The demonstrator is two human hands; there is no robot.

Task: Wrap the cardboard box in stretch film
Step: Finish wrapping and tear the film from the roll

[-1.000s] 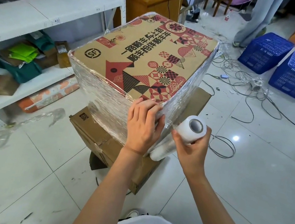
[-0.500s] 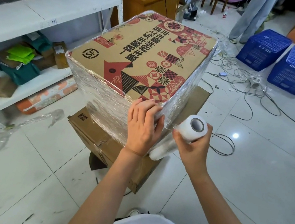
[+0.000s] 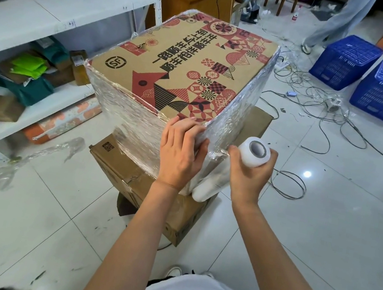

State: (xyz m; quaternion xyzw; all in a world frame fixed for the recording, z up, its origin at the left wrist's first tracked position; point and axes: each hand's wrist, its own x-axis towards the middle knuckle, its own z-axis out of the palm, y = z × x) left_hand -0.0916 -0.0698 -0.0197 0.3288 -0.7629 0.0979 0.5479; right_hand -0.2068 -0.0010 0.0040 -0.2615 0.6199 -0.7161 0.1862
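Note:
A printed cardboard box [image 3: 186, 67] with red and black patterns stands on a plain brown box [image 3: 129, 174]. Clear stretch film [image 3: 123, 117] covers its side walls; the top is bare. My left hand [image 3: 180, 153] lies flat on the film at the near corner, fingers straight and pressing it against the box. My right hand [image 3: 247, 177] grips the white stretch film roll [image 3: 254, 153], held nearly upright just right of that corner, its hollow core facing up. A short span of film runs from the roll to the corner.
White metal shelving [image 3: 63, 9] with packages stands at the left. A crumpled strip of film [image 3: 29, 159] lies on the tiled floor. Blue plastic crates [image 3: 366, 73] and tangled cables [image 3: 320, 103] are at the right. A person's legs [image 3: 334, 24] are behind.
Both hands stay at the near corner; the left hand has slid slightly along the film. The view has shifted a little.

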